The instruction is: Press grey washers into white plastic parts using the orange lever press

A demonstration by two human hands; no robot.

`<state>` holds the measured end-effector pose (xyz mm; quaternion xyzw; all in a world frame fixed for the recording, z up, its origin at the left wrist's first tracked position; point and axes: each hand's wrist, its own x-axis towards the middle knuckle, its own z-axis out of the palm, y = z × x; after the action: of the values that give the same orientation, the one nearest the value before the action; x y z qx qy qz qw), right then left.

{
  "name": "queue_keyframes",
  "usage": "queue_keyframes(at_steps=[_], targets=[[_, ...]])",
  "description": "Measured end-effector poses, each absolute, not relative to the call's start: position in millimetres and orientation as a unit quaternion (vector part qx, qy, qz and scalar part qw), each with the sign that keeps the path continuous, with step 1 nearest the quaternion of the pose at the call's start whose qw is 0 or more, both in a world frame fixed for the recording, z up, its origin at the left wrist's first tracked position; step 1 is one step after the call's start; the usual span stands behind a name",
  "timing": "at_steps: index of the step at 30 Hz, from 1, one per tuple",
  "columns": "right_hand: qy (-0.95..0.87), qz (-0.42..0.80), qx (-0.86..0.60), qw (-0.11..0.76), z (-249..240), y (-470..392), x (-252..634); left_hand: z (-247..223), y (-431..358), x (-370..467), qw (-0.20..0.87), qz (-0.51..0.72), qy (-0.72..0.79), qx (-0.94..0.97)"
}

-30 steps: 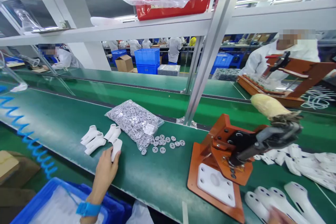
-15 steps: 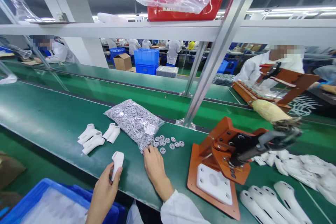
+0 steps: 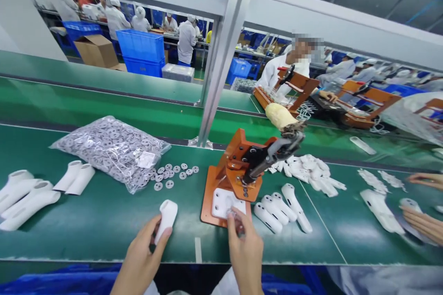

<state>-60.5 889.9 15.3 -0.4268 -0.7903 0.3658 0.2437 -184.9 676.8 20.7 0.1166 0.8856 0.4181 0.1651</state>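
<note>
My left hand [image 3: 147, 244] grips a white curved plastic housing [image 3: 168, 216] between thumb and fingers, its rounded end up, above the green bench. My right hand [image 3: 244, 244] is at the front edge of the white fixture block [image 3: 221, 200] on an orange toggle press [image 3: 238, 152]. Its fingertips pinch a small greyish piece that looks like one of the round discs, partly hidden by the fingers. Loose grey discs with holes [image 3: 169, 184] lie beside a clear bag full of such discs [image 3: 110, 147], left of the press.
More white housings lie at the left [image 3: 32, 198] and right of the press [image 3: 277, 209]. Behind those is a heap of white parts [image 3: 313, 173]. A co-worker's hands [image 3: 424, 221] are at the far right. A metal post [image 3: 221, 55] rises behind the bench.
My right hand has gone from the disc bag rightward to the press's white block. My left hand still holds the white housing. The view has turned right.
</note>
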Motion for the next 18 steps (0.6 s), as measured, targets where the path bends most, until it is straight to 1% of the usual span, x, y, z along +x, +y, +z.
queue_keyframes(at_steps=[3, 5, 9, 12, 18], targets=[[-0.767, 0.350, -0.481, 0.241, 14.5, 906.0, -64.3, 25.4, 697.0, -174.2, 0.237, 0.436, 0.858, 0.135], [-0.778, 0.336, -0.473, 0.240, 14.9, 912.4, -72.1, 28.5, 706.8, -167.8, 0.297, 0.465, 0.825, 0.123], [-0.819, 0.271, -0.449, 0.233, 10.4, 918.5, -85.0, 30.9, 722.4, -155.9, 0.401, 0.542, 0.733, 0.089], [-0.834, 0.249, -0.442, 0.218, 7.0, 919.9, -85.5, 31.7, 732.2, -150.0, 0.445, 0.573, 0.684, 0.078], [-0.858, 0.283, -0.398, 0.162, 15.5, 930.0, -78.8, 45.4, 749.0, -148.0, 0.492, 0.613, 0.619, 0.009]])
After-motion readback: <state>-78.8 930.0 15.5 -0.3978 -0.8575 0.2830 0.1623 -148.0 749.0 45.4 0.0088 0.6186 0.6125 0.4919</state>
